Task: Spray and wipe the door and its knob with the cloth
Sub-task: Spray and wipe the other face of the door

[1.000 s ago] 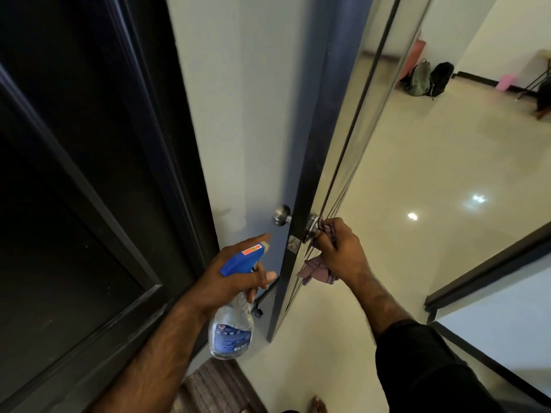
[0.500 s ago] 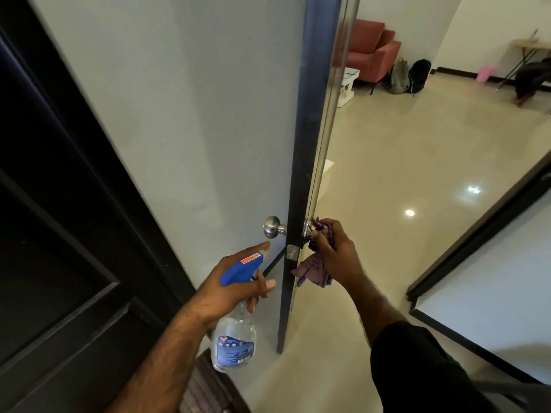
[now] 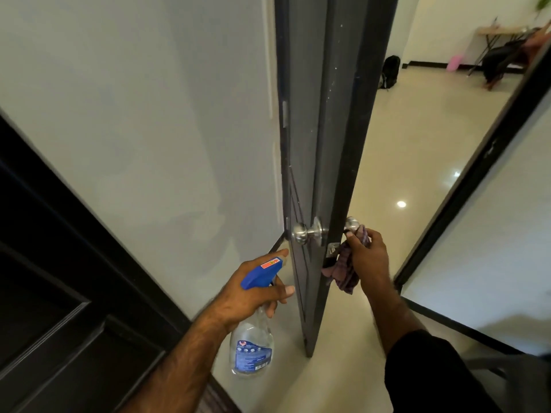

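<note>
Blue plastic tops the spray bottle (image 3: 252,347), whose clear body hangs low at the bottom centre. The left hand (image 3: 247,293) has its fingers curled round the bottle's neck under the blue trigger head (image 3: 261,271), and the nozzle points towards the near face of the door.

Just to the right, the right hand (image 3: 368,262) grips a bunched purplish cloth (image 3: 343,272), fingers clamped on it, and holds it just below and against the far-side knob (image 3: 351,224). Part of the cloth hangs down beside the door's edge, below the latch plate (image 3: 331,248). A dark sleeve (image 3: 432,374) covers that forearm.

The dark grey door (image 3: 325,144) stands ajar, seen almost edge-on between the two hands, so it blocks most of the view of the far face. On the near face sits the near-side knob (image 3: 301,233), round and brushed metal, with nothing touching it.

To the left rises a pale wall (image 3: 134,114), and beyond it at the lower left a black panelled surface (image 3: 59,308). To the right a dark frame (image 3: 465,186) slants across a second pale panel.

Past the door lies a glossy cream floor (image 3: 417,138) with bright light spots. Far back by the wall stand a dark bag (image 3: 389,71), a pink object (image 3: 454,62) and a folding table (image 3: 501,31).
</note>
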Motion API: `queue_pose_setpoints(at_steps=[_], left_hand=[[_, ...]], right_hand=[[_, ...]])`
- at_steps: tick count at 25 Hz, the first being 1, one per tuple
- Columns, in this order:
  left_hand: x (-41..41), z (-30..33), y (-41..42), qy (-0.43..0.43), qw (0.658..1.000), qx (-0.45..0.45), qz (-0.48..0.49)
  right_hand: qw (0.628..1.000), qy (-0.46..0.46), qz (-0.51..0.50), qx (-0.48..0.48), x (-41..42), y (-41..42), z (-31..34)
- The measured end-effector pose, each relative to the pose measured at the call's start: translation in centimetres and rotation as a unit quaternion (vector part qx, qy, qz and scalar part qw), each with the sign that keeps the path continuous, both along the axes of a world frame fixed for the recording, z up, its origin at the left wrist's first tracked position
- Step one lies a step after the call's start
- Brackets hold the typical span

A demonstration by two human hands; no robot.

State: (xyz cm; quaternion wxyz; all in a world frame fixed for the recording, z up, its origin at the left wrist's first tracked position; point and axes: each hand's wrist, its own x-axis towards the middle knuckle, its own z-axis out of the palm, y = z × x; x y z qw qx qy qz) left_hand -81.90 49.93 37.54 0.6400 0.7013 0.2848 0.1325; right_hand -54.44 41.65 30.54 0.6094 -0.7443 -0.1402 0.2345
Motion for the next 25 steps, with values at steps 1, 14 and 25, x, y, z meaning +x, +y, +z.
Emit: queue_pose_setpoints(at_steps=[1,14,25], left_hand=[[1.1,0.0,-0.4,0.001,1.000,0.003,-0.009],[9.8,-1.1,-1.0,-0.006,0.997,0.003,-0.075],[10.2,-3.0,16.3,-0.040,0.998,-0.002,-0.047]], right_hand=[[0.999,0.027,-0.024,-0.008,0.6,-1.4,-0.1],[0.965,0.237,-0.065,0.095,0.4,-6.0,-1.1],[0.917,0.316,-0.131,0.205,0.9,10.4,1.3]])
